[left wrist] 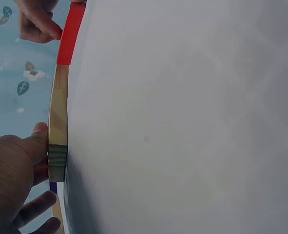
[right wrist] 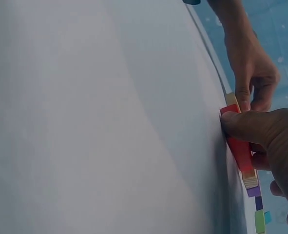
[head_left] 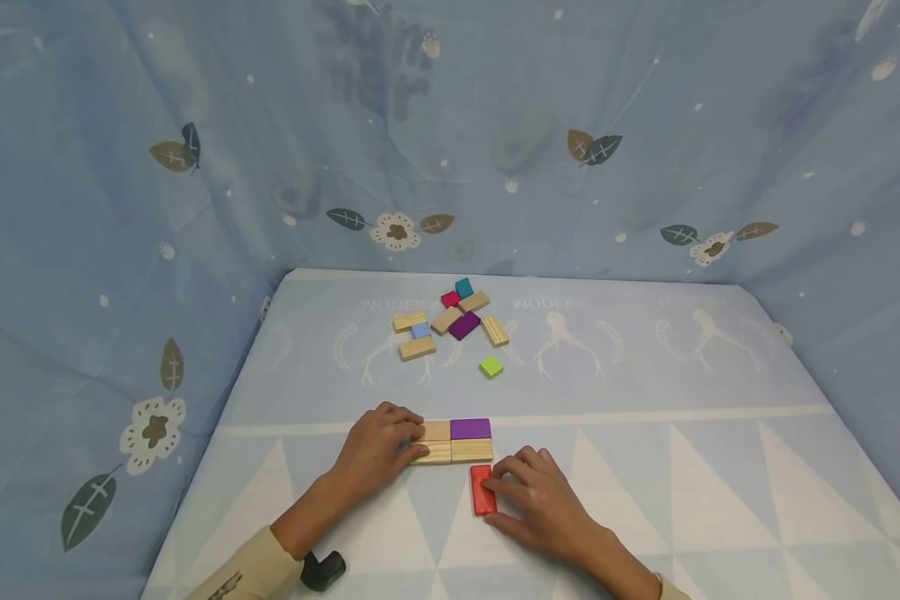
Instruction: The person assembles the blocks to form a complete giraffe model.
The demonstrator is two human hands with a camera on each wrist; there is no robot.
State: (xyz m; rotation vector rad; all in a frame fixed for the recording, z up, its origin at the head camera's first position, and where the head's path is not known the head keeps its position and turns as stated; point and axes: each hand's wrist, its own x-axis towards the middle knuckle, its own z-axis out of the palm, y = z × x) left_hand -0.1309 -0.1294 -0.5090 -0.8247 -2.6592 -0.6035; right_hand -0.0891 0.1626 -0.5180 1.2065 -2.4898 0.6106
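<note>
Three plain wooden blocks [head_left: 471, 451] and a purple block [head_left: 470, 428] lie flat, edge to edge, in two rows on the table. My left hand [head_left: 378, 442] holds the left end of this group, thumb on the near block and bent fingers at the far one. Just below the group's right side, a red block [head_left: 482, 479] lies pointing toward me. My right hand [head_left: 536, 504] pinches it between thumb and fingers. The right wrist view shows the thumb against the red block's [right wrist: 239, 153] near end.
Farther back lie several loose blocks: plain wooden ones [head_left: 417, 348], a dark purple one [head_left: 465, 326], a light blue one [head_left: 420, 331], a green one [head_left: 491, 367], a red one [head_left: 450, 298] and a teal one [head_left: 463, 287]. A black object [head_left: 323, 571] sits beside my left sleeve.
</note>
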